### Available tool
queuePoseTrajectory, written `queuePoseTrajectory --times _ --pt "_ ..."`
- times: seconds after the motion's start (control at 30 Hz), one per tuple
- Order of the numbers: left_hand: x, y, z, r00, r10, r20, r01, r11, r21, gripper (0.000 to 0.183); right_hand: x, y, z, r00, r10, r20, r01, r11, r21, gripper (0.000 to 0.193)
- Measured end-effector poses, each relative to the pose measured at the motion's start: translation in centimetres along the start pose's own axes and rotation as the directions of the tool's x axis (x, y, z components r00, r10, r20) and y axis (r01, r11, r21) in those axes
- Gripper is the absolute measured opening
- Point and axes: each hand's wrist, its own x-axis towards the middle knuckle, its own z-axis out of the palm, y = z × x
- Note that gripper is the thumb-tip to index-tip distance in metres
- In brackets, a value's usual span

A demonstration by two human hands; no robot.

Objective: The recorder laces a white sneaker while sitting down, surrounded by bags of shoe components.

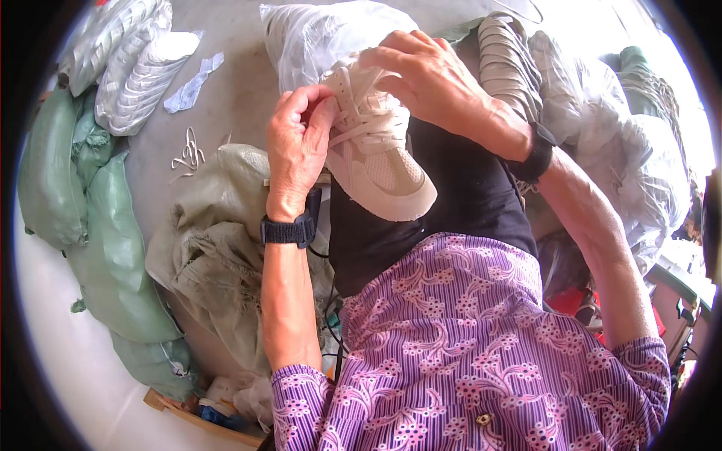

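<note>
A cream sneaker rests over my dark-covered lap, toe pointing toward me, with pale laces crossing its mesh front. My left hand is closed at the left eyelet edge, thumb and forefinger pinched on the shoelace. Over the upper right of the shoe, my right hand bends its fingers in toward the tongue. Its fingertips are partly hidden, so what lies between them is unclear. Each wrist wears a black band.
Green woven sacks line the left side, with wrapped stacked shoe parts above them. A beige sack lies beside my left forearm. Loose laces are on the floor. Clear plastic bags stand beyond the shoe, and more bundles at right.
</note>
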Motion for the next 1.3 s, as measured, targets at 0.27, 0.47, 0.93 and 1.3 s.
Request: queuePoseTrajectory --times 0.27,0.47,0.93,1.3 --pt "0.2 2.4 0.4 0.991 0.131 0.013 -0.131 0.975 0.181 0.009 0.8 0.0 0.4 0.994 -0.090 0.060 0.090 0.996 0.009 0.013" --pt "1.0 3.6 1.1 0.987 0.116 0.107 -0.138 0.964 0.228 0.014 -0.5 1.1 -2.3 0.992 -0.084 0.097 0.094 0.990 -0.102 0.011" --pt "-1.4 1.3 -1.1 0.986 0.118 0.118 -0.150 0.936 0.319 0.009 -2.4 8.0 -7.3 0.990 0.106 0.098 -0.082 0.972 -0.221 0.015" --pt "-1.0 3.4 -0.3 0.972 -0.180 0.148 0.204 0.965 -0.167 0.015 -6.4 11.5 -8.3 0.971 0.237 -0.007 -0.234 0.954 -0.187 0.014"
